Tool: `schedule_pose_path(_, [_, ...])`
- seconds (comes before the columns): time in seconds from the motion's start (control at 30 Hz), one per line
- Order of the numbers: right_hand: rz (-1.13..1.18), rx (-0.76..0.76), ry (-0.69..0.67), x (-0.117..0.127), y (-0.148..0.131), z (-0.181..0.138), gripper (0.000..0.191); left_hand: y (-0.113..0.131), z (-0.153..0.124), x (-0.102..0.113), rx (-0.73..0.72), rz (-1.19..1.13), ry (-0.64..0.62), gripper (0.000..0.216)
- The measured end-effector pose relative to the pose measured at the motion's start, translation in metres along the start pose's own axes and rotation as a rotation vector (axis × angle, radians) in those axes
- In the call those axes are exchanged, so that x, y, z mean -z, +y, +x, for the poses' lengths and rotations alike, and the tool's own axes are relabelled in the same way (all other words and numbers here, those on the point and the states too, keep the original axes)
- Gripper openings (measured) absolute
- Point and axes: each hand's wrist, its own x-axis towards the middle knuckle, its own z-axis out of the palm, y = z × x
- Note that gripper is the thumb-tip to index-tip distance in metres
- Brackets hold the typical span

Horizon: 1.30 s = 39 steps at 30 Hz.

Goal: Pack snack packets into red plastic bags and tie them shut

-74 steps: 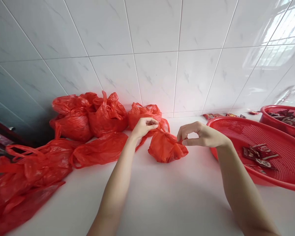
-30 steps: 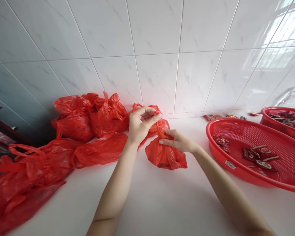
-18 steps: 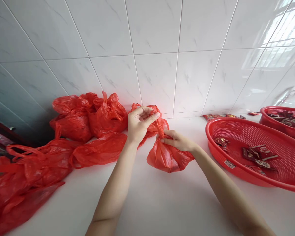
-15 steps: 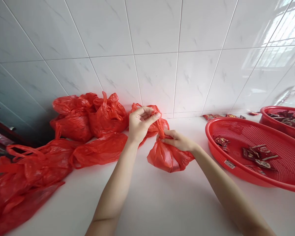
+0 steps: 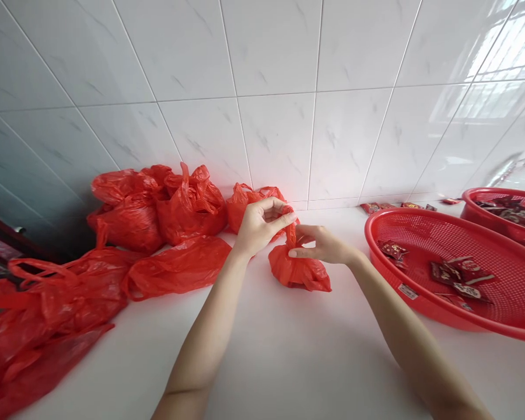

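Observation:
A small filled red plastic bag rests on the white counter in front of the tiled wall. My left hand pinches the bag's twisted top from above. Just to its right, my right hand grips the same neck of the bag with closed fingers. What the bag contains is hidden.
Several tied red bags sit against the wall at left, and loose flat red bags lie at the far left. Two red mesh baskets with dark wrapped packets stand at right. A few packets lie by the wall.
Both hands came together on the bag's top, gathered and twisted it. The bag now sits lower and more compact on the counter, and my left hand has dropped closer to the right.

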Motion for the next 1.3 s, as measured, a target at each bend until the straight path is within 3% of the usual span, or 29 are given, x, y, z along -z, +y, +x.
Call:
schedule_pose_path(0.13, [-0.044, -0.032, 0.106, 0.005, -0.011, 0.000, 0.037, 0.000, 0.000, -0.001, 0.001, 0.018, 0.011, 0.027])
schedule_pose_path(0.37, [-0.171, -0.034, 0.076, -0.005, -0.017, 0.000, 0.018, -0.006, 0.004, 0.000, -0.059, 0.027, 0.030, 0.031])
schedule_pose_path(0.53, [-0.096, -0.011, 0.096, 0.005, -0.022, -0.003, 0.017, -0.024, 0.013, 0.011, -0.137, 0.256, 0.104, 0.030])
schedule_pose_path(0.6, [-0.072, -0.017, 0.097, 0.008, -0.023, -0.005, 0.017, -0.032, 0.015, 0.016, -0.113, 0.438, 0.016, 0.024])
schedule_pose_path(0.7, [-0.021, -0.035, 0.072, 0.009, -0.023, -0.005, 0.017, -0.039, 0.014, 0.020, -0.005, 0.664, -0.259, 0.025])
schedule_pose_path(0.8, [0.029, -0.045, 0.067, 0.009, -0.020, -0.003, 0.019, -0.042, 0.011, 0.019, 0.130, 0.724, -0.429, 0.033])
schedule_pose_path(0.97, [0.249, -0.064, 0.018, 0.008, -0.014, -0.001, 0.016, -0.049, 0.010, 0.018, 0.268, 0.642, -0.483, 0.038])
schedule_pose_path(1.1, [0.416, -0.074, -0.080, 0.008, -0.013, -0.001, 0.018, -0.057, 0.014, 0.017, 0.207, 0.585, -0.414, 0.038])
schedule_pose_path(1.3, [0.302, -0.013, -0.098, 0.011, -0.015, -0.002, 0.016, -0.072, 0.019, 0.016, 0.178, 0.602, -0.350, 0.035])
